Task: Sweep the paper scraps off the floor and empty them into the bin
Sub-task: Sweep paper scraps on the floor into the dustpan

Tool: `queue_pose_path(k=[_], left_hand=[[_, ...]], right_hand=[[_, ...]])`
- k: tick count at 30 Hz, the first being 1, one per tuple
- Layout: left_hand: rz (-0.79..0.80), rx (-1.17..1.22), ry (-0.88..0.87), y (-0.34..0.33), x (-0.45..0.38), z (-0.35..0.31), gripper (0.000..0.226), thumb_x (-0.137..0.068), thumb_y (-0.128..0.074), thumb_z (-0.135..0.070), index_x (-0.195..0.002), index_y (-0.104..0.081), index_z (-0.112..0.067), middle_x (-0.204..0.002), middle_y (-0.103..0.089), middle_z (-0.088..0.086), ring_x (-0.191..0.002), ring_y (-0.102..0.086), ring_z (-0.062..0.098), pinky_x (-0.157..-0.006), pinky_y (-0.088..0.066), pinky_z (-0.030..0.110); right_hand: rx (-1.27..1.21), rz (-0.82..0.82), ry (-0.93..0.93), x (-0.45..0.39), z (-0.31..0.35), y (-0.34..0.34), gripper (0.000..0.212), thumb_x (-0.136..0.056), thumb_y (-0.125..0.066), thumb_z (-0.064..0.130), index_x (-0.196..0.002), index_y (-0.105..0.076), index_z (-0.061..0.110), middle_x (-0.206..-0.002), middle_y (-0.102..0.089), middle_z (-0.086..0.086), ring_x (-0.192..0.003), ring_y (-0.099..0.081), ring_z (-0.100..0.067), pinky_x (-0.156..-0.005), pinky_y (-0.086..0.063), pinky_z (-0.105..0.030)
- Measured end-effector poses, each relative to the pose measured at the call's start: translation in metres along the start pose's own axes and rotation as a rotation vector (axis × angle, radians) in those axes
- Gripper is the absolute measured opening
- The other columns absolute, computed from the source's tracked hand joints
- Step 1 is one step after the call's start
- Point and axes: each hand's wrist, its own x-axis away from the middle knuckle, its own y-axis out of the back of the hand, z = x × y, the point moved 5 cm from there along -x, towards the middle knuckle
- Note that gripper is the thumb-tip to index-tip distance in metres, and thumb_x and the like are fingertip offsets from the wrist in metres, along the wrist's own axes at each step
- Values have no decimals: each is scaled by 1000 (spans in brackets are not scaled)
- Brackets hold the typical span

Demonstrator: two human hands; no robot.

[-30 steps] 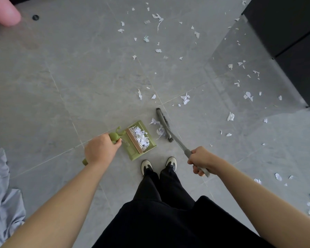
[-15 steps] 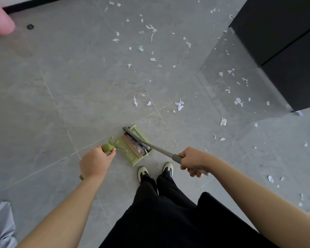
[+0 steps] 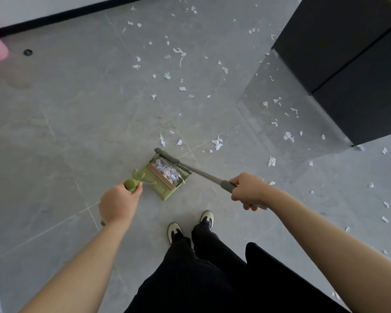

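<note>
A green dustpan stands on the grey tiled floor just ahead of my feet, holding a heap of white paper scraps. My left hand grips its green handle. My right hand grips the grey broom handle. The broom head lies across the pan's open front edge. Several loose paper scraps are scattered over the floor beyond the pan and to the right. No bin is in view.
A black cabinet stands at the right, with scraps in its shadow. A white wall with black skirting runs along the top left. A small round black floor fitting sits near it. My shoes are just behind the pan.
The broom head swept left from the floor beside the pan into its mouth, pushing the nearby scraps in, and now rests at the pan's front edge. The view has shifted forward.
</note>
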Motion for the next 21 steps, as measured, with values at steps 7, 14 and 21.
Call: queue_pose_path(k=[7, 14, 21], left_hand=[[-29, 28, 25, -1, -24, -26, 42, -87, -68, -42, -82, -69, -1, -81, -67, 28, -79, -63, 47, -60, -36, 35], [-44, 5, 41, -6, -54, -66, 41, -85, -69, -44, -77, -69, -3, -77, -66, 26, -76, -63, 46, -60, -39, 35], [-64, -50, 82, 1, -78, -103, 43, -84, -69, -47, -79, -70, -5, -80, -67, 26, -78, -63, 46, -60, -37, 33]], right_hand=[[-400, -73, -166, -24, -26, 33, 14, -85, -48, -2, -96, -56, 0, -67, -44, -9, -46, -42, -20, -40, -30, -19], [-697, -129, -332, -74, -52, 87, 8, -88, -48, -2, -86, -52, 4, -77, -43, -10, -49, -37, -17, -35, -29, -14], [-773, -88, -389, -117, -69, 136, 23, -94, -44, 3, -72, -42, 11, -63, -43, -5, -31, -42, -11, -29, -30, -11]])
